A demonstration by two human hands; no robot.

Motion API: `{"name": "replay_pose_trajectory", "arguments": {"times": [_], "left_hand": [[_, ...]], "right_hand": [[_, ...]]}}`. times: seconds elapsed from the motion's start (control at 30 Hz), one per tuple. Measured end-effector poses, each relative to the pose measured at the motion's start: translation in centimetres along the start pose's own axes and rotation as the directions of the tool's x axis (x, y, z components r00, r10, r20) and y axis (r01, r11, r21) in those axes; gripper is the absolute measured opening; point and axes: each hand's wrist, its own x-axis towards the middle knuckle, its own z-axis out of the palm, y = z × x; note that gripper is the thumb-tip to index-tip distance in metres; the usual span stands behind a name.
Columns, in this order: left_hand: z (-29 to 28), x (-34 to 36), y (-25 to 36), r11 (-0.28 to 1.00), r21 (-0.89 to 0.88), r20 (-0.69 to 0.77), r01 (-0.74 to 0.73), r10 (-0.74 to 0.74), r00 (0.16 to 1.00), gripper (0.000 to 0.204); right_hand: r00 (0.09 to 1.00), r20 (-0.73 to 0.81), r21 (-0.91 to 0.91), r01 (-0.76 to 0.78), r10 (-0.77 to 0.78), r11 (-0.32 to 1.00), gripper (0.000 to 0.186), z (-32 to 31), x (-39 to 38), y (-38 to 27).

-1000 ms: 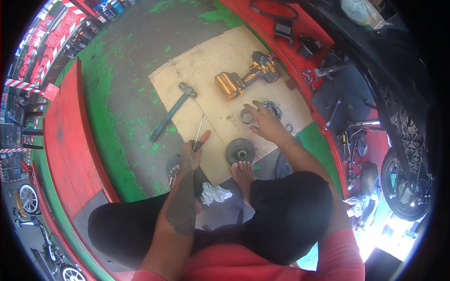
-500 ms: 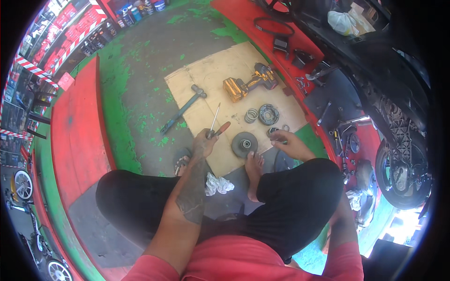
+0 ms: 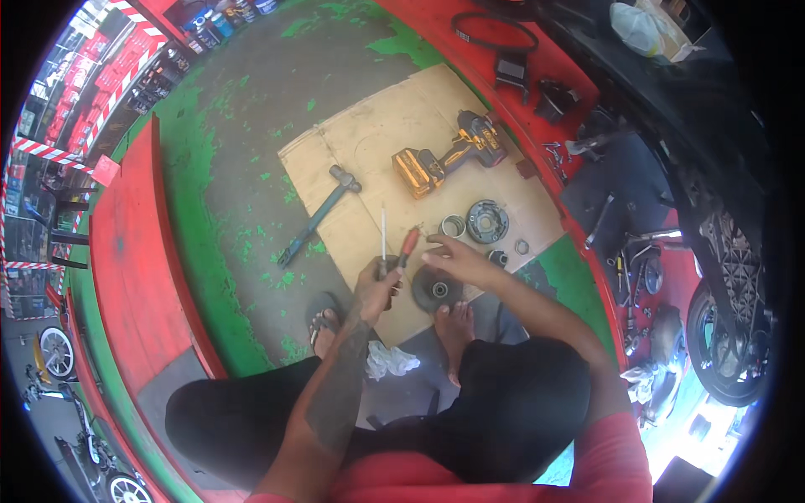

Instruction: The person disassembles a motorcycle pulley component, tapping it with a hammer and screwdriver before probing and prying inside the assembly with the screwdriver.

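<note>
My left hand (image 3: 381, 287) grips a slim metal screwdriver (image 3: 383, 235) and a red-handled tool (image 3: 409, 244), both pointing upward. My right hand (image 3: 453, 256) hovers just right of the red handle, fingers apart and loosely curved. Below it a dark round pulley disc (image 3: 428, 296) lies by my bare right foot (image 3: 454, 327). On the cardboard (image 3: 360, 142) are a metal sleeve (image 3: 444, 226), a round plate assembly (image 3: 495, 220), a small dark part (image 3: 497, 257) and a little ring (image 3: 521, 247). Farther off lie a hammer (image 3: 319, 214) and a yellow-black cordless power tool (image 3: 419, 172).
Red ramps (image 3: 134, 243) flank the green-and-grey floor (image 3: 226, 168). At the right a dark scooter (image 3: 704, 226) stands beside scattered wrenches (image 3: 599, 214) and a belt (image 3: 495, 32). Shelves of bottles and boxes (image 3: 101, 59) line the upper left, with bikes (image 3: 59, 352) below.
My right hand left the sleeve, dipped toward the small parts at the right, and has now come left beside the tools in my left hand, which still holds them.
</note>
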Motion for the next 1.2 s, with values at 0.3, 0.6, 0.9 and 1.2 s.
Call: {"name": "replay_pose_trajectory", "arguments": {"times": [0.3, 0.6, 0.9, 1.2], "left_hand": [[-1.2, 5.4, -0.9, 0.954, 0.299, -0.278, -0.029, 0.117, 0.953, 0.038], [-6.6, 13.0, 0.5, 0.308, 0.949, -0.199, -0.058, 0.736, 0.646, 0.06], [-14.1, 15.1, 3.8, 0.281, 0.955, -0.041, -0.1, 0.457, 0.888, 0.051], [-10.9, 10.6, 10.0, 0.508, 0.849, -0.012, -0.147, 0.297, 0.955, 0.035]], "right_hand": [[0.98, -0.031, 0.265, 0.197, -0.196, 0.944, 0.025, 0.7, 5.7, -1.3], [0.947, 0.078, -0.01, 0.314, -0.313, 0.949, 0.043, -1.0, 5.5, 2.6], [0.982, 0.024, -0.118, 0.189, -0.188, 0.975, 0.049, -0.7, 4.8, 0.6], [0.958, 0.191, -0.248, 0.259, -0.215, 0.934, 0.038, -1.1, 6.0, 0.5]]}}
